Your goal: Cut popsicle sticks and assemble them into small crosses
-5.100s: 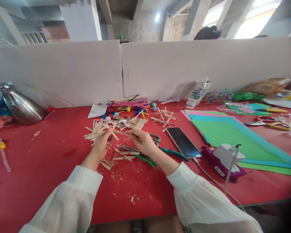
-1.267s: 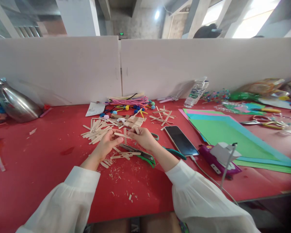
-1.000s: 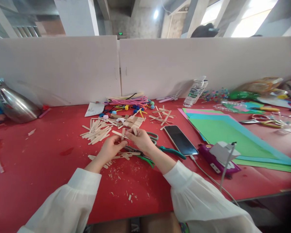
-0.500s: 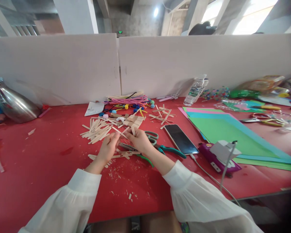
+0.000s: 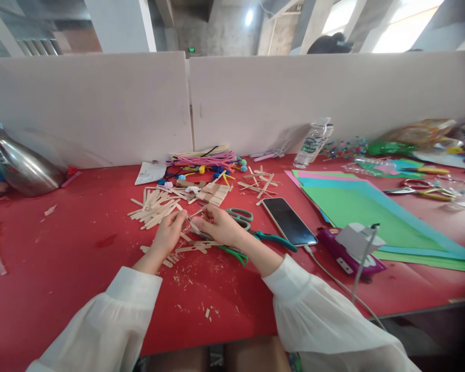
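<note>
My left hand (image 5: 167,235) is closed, thumb and fingertips pinching the end of a small wooden craft stick. Facing it, my right hand (image 5: 221,226) is closed too, with pale craft sticks (image 5: 196,213) at its fingertips; fingers partly hide how the pieces meet. Just beyond my left hand lies a loose pile of craft sticks (image 5: 155,207). A flat panel of sticks joined side by side (image 5: 214,194) rests behind my right hand. Under and beside that hand are grey-green scissors (image 5: 241,217), teal-handled pliers (image 5: 275,239) and a green-handled tool (image 5: 236,254), partly covered.
A phone (image 5: 289,222) lies right of the pliers, its cable running to a purple power strip (image 5: 351,253). Coloured paper sheets (image 5: 372,212) spread further right. A water bottle (image 5: 313,143) leans near the white partition (image 5: 294,98). A steel jug (image 5: 25,163) stands left.
The stick spanning my hands has shifted and is now less visible between the fingertips. My right fingers have turned slightly, and both hands stay close together.
</note>
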`<state>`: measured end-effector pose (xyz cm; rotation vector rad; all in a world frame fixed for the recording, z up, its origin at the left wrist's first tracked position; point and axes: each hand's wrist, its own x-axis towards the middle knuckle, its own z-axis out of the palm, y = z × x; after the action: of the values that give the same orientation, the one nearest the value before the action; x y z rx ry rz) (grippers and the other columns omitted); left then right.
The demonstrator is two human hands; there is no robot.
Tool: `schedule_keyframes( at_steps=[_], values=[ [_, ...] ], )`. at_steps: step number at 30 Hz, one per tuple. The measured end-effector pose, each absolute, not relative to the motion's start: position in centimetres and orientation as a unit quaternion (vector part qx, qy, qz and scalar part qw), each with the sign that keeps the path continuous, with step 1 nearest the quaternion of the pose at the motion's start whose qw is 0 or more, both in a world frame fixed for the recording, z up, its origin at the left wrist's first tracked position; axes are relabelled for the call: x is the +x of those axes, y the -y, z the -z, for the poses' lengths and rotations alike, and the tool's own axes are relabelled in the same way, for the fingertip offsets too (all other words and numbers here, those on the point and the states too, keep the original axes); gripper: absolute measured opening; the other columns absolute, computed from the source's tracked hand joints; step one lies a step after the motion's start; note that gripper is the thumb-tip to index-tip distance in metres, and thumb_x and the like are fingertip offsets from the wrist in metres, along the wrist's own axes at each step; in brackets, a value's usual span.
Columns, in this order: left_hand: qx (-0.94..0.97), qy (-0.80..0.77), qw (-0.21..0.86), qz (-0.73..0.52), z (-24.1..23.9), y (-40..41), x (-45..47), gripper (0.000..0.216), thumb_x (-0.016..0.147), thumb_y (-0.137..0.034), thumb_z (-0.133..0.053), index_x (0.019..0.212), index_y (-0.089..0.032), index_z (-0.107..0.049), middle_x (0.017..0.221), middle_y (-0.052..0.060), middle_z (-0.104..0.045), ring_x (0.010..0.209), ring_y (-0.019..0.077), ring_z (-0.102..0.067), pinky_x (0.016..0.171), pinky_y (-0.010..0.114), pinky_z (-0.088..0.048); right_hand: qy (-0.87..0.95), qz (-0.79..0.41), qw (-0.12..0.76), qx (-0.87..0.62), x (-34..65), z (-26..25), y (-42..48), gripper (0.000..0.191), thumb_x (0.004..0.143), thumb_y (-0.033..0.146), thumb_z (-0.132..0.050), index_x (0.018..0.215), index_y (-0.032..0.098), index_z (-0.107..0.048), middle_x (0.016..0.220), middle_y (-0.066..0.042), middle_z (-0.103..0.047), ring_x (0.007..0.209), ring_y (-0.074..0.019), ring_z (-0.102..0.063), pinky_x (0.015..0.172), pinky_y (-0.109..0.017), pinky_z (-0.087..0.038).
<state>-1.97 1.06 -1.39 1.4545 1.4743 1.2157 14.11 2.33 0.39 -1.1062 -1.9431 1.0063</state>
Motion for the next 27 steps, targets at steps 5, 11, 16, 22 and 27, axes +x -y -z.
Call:
schedule_keyframes(
  at_steps=[5,11,16,22,27],
  values=[
    [0.532,-0.581,0.405,-0.464,0.8,-0.9,-1.5,0.033,0.070,-0.045,-0.047,0.053,-0.020,-0.033,0.047,-0.007,-0.028,0.043,0.0075,-0.026,0.042,0.022,-0.021,0.740,-0.413,0.322,-0.422,14.9,-0.7,-2.7,0.023,0.086,0.028,-0.031,0.080,0.019,-0.051,0.055,0.002,-0.057,0.048,-0.0107,-0.047,0.049,-0.021,-0.034],
    [0.484,-0.597,0.444,-0.460,0.5,-1.0,-1.4,0.027,0.068,-0.042,-0.048,0.055,-0.020,-0.040,0.043,-0.008,-0.030,0.039,0.0067,-0.026,0.039,0.021,-0.020,0.747,-0.468,0.289,-0.373,14.9,-0.9,-2.7,0.021,0.078,0.022,-0.047,0.097,0.016,-0.053,0.059,0.003,-0.060,0.044,-0.0082,-0.046,0.045,-0.019,-0.036],
    [0.546,-0.582,0.380,-0.468,1.6,-1.4,-2.1,0.033,0.071,-0.045,-0.048,0.053,-0.020,-0.037,0.048,-0.006,-0.033,0.047,0.0089,-0.033,0.045,0.022,-0.026,0.729,-0.498,0.295,-0.365,14.7,-0.3,-3.0,0.017,0.074,0.028,-0.055,0.076,0.014,-0.064,0.062,0.000,-0.061,0.044,-0.0069,-0.045,0.043,-0.019,-0.035],
    [0.622,-0.588,0.278,-0.436,1.3,-1.0,-2.3,0.037,0.077,-0.043,-0.045,0.050,-0.020,-0.032,0.048,-0.005,-0.027,0.049,0.0099,-0.029,0.047,0.024,-0.022,0.744,-0.394,0.348,-0.412,14.8,0.6,-3.8,0.023,0.070,0.035,-0.061,0.069,0.014,-0.070,0.055,0.001,-0.058,0.051,-0.0087,-0.044,0.048,-0.020,-0.032],
    [0.620,-0.598,0.280,-0.424,0.4,-0.5,-1.9,0.040,0.079,-0.043,-0.042,0.047,-0.020,-0.038,0.044,-0.005,-0.036,0.047,0.0109,-0.035,0.049,0.024,-0.027,0.741,-0.368,0.355,-0.435,14.9,0.5,-3.7,0.024,0.071,0.037,-0.061,0.073,0.016,-0.072,0.059,0.000,-0.061,0.053,-0.0097,-0.047,0.048,-0.020,-0.032]
  ],
)
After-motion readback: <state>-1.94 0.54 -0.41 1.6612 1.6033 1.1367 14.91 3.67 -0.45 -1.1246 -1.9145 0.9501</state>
